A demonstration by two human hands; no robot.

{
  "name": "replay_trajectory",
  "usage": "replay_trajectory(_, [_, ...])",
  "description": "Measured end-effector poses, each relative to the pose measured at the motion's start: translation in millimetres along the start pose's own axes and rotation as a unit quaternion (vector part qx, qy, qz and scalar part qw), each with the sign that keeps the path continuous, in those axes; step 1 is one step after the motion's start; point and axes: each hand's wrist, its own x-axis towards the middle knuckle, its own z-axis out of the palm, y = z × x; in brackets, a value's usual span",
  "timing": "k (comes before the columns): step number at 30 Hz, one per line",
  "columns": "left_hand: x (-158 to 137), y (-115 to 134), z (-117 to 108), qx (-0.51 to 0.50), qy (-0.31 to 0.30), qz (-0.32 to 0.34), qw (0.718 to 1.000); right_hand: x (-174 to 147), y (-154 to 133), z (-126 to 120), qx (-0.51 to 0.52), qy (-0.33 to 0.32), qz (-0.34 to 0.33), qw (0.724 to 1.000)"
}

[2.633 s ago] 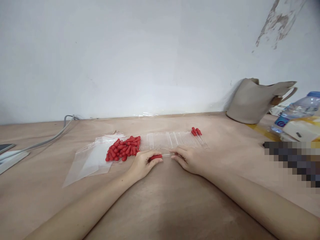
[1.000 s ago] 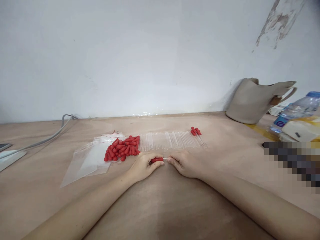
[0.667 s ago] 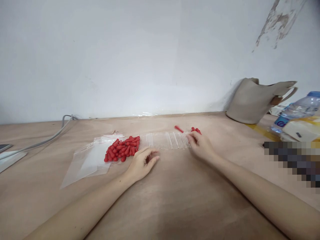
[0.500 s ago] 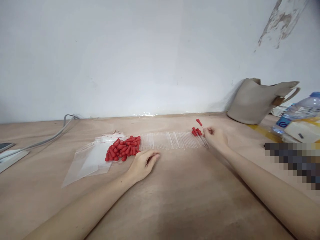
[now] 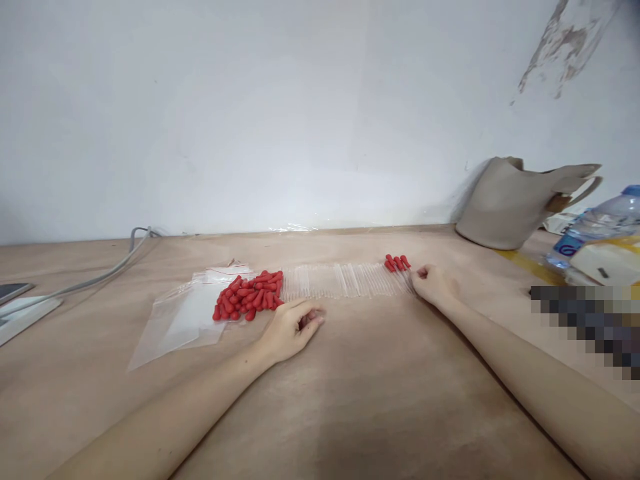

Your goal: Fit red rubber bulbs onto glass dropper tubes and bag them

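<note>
My left hand (image 5: 295, 330) rests on the table with its fingers loosely curved and the thumb apart, holding nothing. Just beyond it lies a heap of red rubber dropper bulbs (image 5: 247, 297). A row of thin clear glass tubes (image 5: 345, 281) lies side by side from the heap toward the right. At the row's right end, several droppers carry red bulbs (image 5: 399, 263) at their far ends. My right hand (image 5: 430, 283) is beside these, its fingers pinched at the tube of the outermost dropper. The fingertips partly hide that tube.
Clear zip bags (image 5: 185, 323) lie under and left of the bulb heap. A grey cable (image 5: 100, 283) runs along the left. On the right stand a beige bag (image 5: 505, 203), a water bottle (image 5: 600, 227) and a yellow-white pack (image 5: 610, 260). A white wall (image 5: 320, 120) closes off the back.
My right hand has lowered the raised dropper and shifted slightly right. Its red bulb now lies level beside the other fitted ones. My left hand has barely moved.
</note>
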Motion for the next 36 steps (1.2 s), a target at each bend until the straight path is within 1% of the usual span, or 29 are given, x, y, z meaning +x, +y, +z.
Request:
replay_trajectory(9, [0,0,0,0.002,-0.009,-0.007,1.000,3,2,2,0.021,0.001,-0.005,1.000])
replay_trajectory(12, [0,0,0,0.000,-0.012,-0.008,1.000,0,0,1,0.043,0.026,-0.016,0.999])
replay_trajectory(13, [0,0,0,-0.001,-0.012,-0.008,1.000,-2,-2,0,0.052,0.039,-0.032,0.997])
replay_trajectory(15, [0,1,0,-0.001,-0.012,-0.008,1.000,-8,-7,-2,0.061,0.066,-0.089,0.992])
replay_trajectory(17, [1,1,0,0.000,-0.012,-0.007,1.000,-15,-13,-3,0.041,0.082,-0.152,0.984])
replay_trajectory(19, [1,1,1,0.003,-0.014,-0.005,1.000,-20,-19,-3,0.010,0.087,-0.186,0.979])
replay_trajectory(21, [1,1,1,0.005,-0.017,-0.006,1.000,-23,-24,-1,-0.016,0.084,-0.191,0.978])
replay_trajectory(26, [2,2,1,0.016,-0.030,-0.011,0.999,-24,-29,2,-0.065,0.065,-0.171,0.981])
replay_trajectory(33, [2,4,2,0.020,-0.032,-0.006,0.999,-27,-36,5,-0.140,0.062,-0.191,0.970])
replay_trajectory(36, [2,3,1,0.020,-0.032,-0.005,0.999,-27,-37,7,-0.157,0.065,-0.185,0.968])
